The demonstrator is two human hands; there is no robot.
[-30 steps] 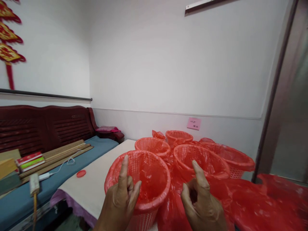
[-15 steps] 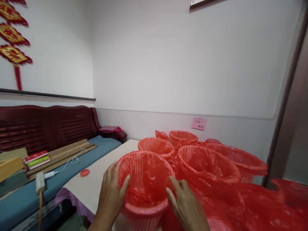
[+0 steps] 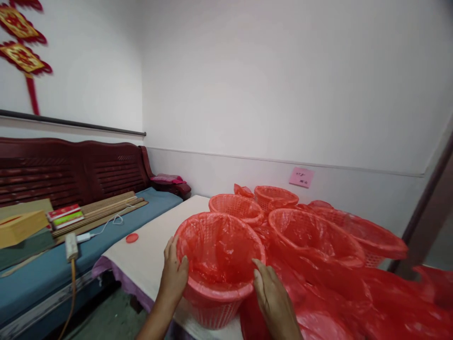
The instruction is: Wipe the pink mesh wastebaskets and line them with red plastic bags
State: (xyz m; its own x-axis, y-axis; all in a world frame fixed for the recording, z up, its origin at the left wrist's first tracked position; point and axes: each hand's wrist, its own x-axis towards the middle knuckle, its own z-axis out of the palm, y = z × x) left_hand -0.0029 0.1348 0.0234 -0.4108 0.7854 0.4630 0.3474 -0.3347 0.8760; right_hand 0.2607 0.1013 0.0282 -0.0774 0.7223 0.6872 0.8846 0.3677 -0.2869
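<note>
A red plastic basket (image 3: 212,309) with slotted sides stands upright at the table's near edge. Lining it is a thin red plastic bag (image 3: 226,248), folded over the rim. My left hand (image 3: 174,271) holds the left side of the rim, its fingers along the outside and the thumb close to the edge. On the opposite side, my right hand (image 3: 274,297) grips the rim with fingertips and thumb close together. Behind it are more lined baskets, among them a round basket (image 3: 236,208) and a wider basket (image 3: 314,238).
Loose red plastic bags (image 3: 339,302) cover the right of the table (image 3: 159,245). A small red disc (image 3: 132,238) lies on its left. Beyond are a wooden bench (image 3: 71,170) with a blue cushion (image 3: 106,241), a power strip (image 3: 71,248) and a yellow box (image 3: 23,229).
Both hands have shifted slightly on the rim, and my left thumb has moved from inside the rim to its outer edge. The view has tilted down and turned a little left.
</note>
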